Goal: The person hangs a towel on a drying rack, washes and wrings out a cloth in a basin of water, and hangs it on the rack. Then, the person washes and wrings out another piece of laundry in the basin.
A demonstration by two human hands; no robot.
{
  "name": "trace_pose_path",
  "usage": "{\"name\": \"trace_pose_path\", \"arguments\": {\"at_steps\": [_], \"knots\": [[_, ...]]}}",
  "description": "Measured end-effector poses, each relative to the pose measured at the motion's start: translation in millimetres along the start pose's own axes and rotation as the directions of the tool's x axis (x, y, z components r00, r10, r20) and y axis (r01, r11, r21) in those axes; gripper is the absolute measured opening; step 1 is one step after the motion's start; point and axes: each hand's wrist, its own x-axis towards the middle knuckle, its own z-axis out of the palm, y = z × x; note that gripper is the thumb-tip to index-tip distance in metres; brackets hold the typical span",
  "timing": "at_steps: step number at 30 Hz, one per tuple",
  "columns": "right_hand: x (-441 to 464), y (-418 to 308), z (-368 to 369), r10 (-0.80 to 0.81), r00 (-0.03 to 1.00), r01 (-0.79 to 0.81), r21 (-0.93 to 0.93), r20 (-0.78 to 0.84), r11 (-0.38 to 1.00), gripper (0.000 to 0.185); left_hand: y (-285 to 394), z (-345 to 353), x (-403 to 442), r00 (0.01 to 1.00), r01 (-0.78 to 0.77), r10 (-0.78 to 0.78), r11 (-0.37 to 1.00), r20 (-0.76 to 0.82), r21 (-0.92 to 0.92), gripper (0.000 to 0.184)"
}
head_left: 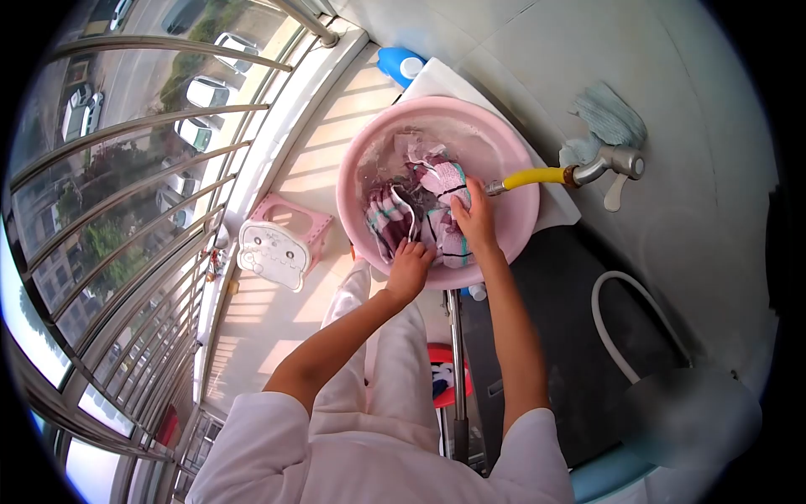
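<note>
A pink basin (356, 160) holds water and a wet striped towel (445, 181), pink and dark purple with thin black and teal lines. On the towel's bunched right part, my right hand (475, 220) is closed, thumb toward the middle of the basin. My left hand (410, 270) lies over the near rim, its fingers bent onto the lower left part of the towel and gripping it. Some of the towel is under water, and my fingertips are partly hidden in its folds.
A metal tap (620, 161) with a yellow hose (537, 176) reaches over the basin's right rim. A grey-blue cloth (611, 118) hangs behind it. At left stand a pink-and-white stool (273, 252) and a railing (159, 109). A blue bottle (395, 64) sits behind the basin.
</note>
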Motion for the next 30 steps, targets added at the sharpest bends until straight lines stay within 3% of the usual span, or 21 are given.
{"name": "trace_pose_path", "arguments": {"at_steps": [3,4,7,8,10,11,12,13,14,15,16,17,18,19,21,24,25,27,28,30], "knots": [[20.6,-1.0,10.9,0.353,0.935,-0.318,-0.389,0.020,0.865,0.043,-2.8,8.3,3.5,0.996,0.047,-0.045,0.999,0.074,-0.019,0.043],[23.7,-9.1,14.9,0.345,0.936,-0.256,-0.552,0.061,0.793,0.042,-1.0,-4.3,10.0,0.983,0.108,-0.099,0.993,0.156,-0.049,0.043],[35.1,21.6,27.9,0.468,0.854,-0.201,-0.686,0.228,0.699,0.054,-3.5,-40.6,34.8,0.987,0.144,-0.159,0.923,-0.013,-0.358,0.045],[31.4,41.7,38.9,0.417,0.898,-0.214,-0.689,0.139,0.693,0.056,-6.4,-53.5,44.7,0.981,0.171,-0.195,0.906,-0.023,-0.387,0.048],[25.4,29.2,29.5,0.311,0.948,-0.257,-0.412,0.071,0.874,0.059,-11.8,-52.4,68.1,0.904,0.267,-0.428,0.561,0.002,-0.784,0.049],[19.8,19.9,21.8,0.264,0.964,-0.249,-0.258,0.025,0.934,0.060,-15.1,-51.0,80.6,0.850,0.261,-0.524,0.320,0.059,-0.911,0.049],[15.0,-13.1,8.3,0.281,0.955,-0.259,-0.200,0.090,0.945,0.065,-16.2,-54.8,92.4,0.803,0.259,-0.568,0.063,0.179,-0.964,0.051],[10.5,-57.2,-6.6,0.296,0.943,-0.275,-0.145,0.154,0.950,0.071,-15.4,-61.3,106.0,0.758,0.235,-0.576,-0.198,0.307,-0.951,0.053],[0.5,-90.1,-16.4,0.172,0.979,-0.161,-0.106,0.110,0.981,0.075,-15.9,-64.7,118.3,0.715,0.193,-0.546,-0.445,0.436,-0.874,0.055],[-9.8,-114.1,-23.9,0.044,0.997,-0.040,-0.071,0.061,0.997,0.079,-22.6,-57.2,127.2,0.790,0.093,-0.471,-0.542,0.393,-0.835,0.060],[-18.9,-126.5,-30.1,-0.016,0.996,0.020,-0.049,0.084,0.999,0.081,-30.9,-56.7,132.5,0.801,0.168,-0.382,-0.596,0.461,-0.786,0.061],[-27.3,-134.6,-34.0,-0.076,0.992,0.079,-0.025,0.105,0.997,0.084,-32.3,-59.7,134.9,0.808,0.225,-0.323,-0.603,0.492,-0.766,0.064],[-34.5,-138.9,-36.4,-0.013,0.973,0.022,-0.036,0.230,0.999,0.081,-34.3,-61.8,137.3,0.812,0.283,-0.263,-0.604,0.521,-0.745,0.066],[-38.0,-138.9,-34.2,-0.058,0.970,0.076,-0.068,0.238,0.995,0.070,-36.3,-64.1,139.8,0.812,0.340,-0.202,-0.600,0.548,-0.724,0.069],[-35.0,-130.5,-25.3,-0.125,0.977,0.126,0.004,0.175,0.992,0.046,-32.6,-63.4,145.0,0.824,0.392,-0.249,-0.400,0.510,-0.829,0.083],[-14.4,-113.0,-7.8,-0.039,0.999,0.032,0.171,0.038,0.985,0.021,-16.4,-51.4,130.9,0.893,0.068,-0.233,-0.777,0.386,-0.626,0.049],[-5.7,-109.2,-2.8,0.037,0.998,-0.026,0.171,-0.058,0.985,0.024,-18.6,-46.5,131.4,0.870,0.066,-0.259,-0.783,0.420,-0.619,0.040],[6.7,-80.7,11.3,0.034,0.966,0.003,0.142,-0.256,0.990,0.026,-22.0,-37.5,135.0,0.820,0.060,-0.304,-0.796,0.485,-0.602,0.030],[9.7,-69.1,16.7,0.034,0.964,-0.003,0.115,-0.264,0.993,0.027,-15.6,-42.1,133.4,0.807,0.021,-0.502,-0.504,0.313,-0.863,0.024],[13.7,-44.6,24.3,0.032,0.959,-0.015,0.061,-0.282,0.998,0.028,-16.5,-55.4,142.4,0.723,0.058,-0.588,-0.470,0.362,-0.881,0.016]]}}
